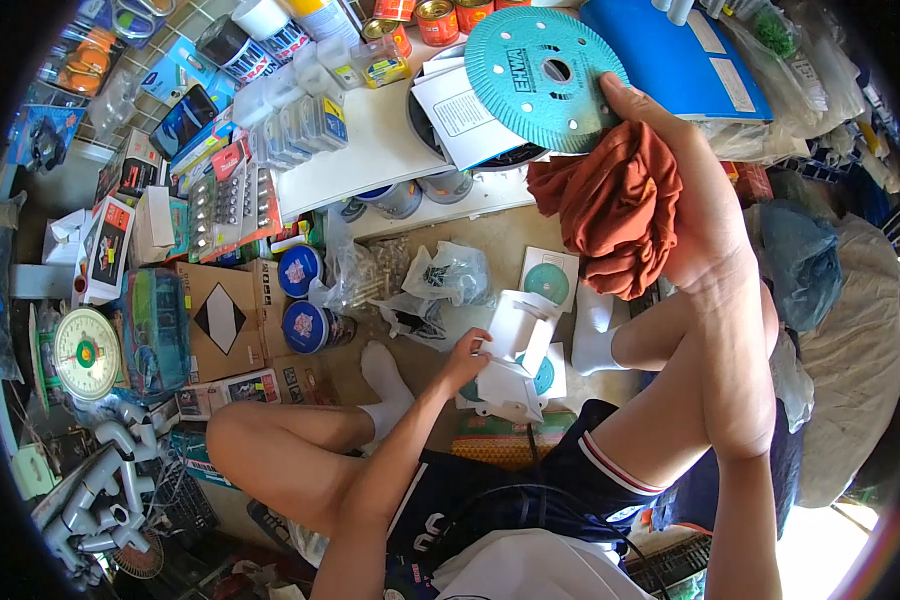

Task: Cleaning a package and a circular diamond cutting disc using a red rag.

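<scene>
Raised high in front of me, my right hand (690,172) grips a teal diamond saw blade (510,82) by its edge, thumb on its face. A crumpled rust-red cloth (615,217) is bunched in the same hand, below the blade. Lower down, my left hand (465,362) holds the left edge of an open white cardboard box (521,330), its flaps spread. Just beyond the box, a teal disc (546,283) shows on a white square package on the floor. Another teal disc (545,375) is partly hidden behind the box.
A white shelf (375,142) ahead carries plastic cases, spray cans, papers and a blue folder (682,60). Blue-lidded tubs (300,270) and plastic bags (450,274) sit on the floor. At left are a dial scale (87,354), a cardboard box (217,322) and grey pipe fittings (112,480).
</scene>
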Demonstrator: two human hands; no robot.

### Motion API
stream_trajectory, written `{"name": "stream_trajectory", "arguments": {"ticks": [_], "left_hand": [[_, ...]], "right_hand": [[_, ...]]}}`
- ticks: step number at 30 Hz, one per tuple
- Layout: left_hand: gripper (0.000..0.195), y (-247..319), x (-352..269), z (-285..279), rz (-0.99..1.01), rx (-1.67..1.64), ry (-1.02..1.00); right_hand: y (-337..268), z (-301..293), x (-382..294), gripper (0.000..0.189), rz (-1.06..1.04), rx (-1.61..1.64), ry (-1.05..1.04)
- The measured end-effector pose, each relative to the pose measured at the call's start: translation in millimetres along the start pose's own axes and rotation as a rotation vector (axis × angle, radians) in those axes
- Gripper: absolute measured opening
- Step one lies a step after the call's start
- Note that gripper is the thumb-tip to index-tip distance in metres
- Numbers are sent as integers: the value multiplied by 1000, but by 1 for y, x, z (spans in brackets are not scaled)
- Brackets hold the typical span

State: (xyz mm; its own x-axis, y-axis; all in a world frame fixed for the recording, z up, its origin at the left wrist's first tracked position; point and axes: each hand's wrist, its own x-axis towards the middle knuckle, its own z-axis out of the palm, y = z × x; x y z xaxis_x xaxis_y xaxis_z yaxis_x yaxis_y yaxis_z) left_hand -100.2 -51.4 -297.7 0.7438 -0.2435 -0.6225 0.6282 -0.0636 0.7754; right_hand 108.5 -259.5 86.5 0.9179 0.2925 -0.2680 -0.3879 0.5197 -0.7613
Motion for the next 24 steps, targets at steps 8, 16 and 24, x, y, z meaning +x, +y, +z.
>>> {"name": "stream_trajectory", "arguments": {"ticks": [8, 16, 24], "left_hand": [[57, -39, 0, -16, -112, -83, 113], [45, -8, 53, 12, -198, -368, 34], [38, -15, 163, 28, 28, -535, 43]], "right_hand": [[-3, 5, 2, 14, 33, 9, -14], [-19, 4, -5, 17, 1, 84, -59], [-27, -5, 0, 14, -63, 79, 37]]}}
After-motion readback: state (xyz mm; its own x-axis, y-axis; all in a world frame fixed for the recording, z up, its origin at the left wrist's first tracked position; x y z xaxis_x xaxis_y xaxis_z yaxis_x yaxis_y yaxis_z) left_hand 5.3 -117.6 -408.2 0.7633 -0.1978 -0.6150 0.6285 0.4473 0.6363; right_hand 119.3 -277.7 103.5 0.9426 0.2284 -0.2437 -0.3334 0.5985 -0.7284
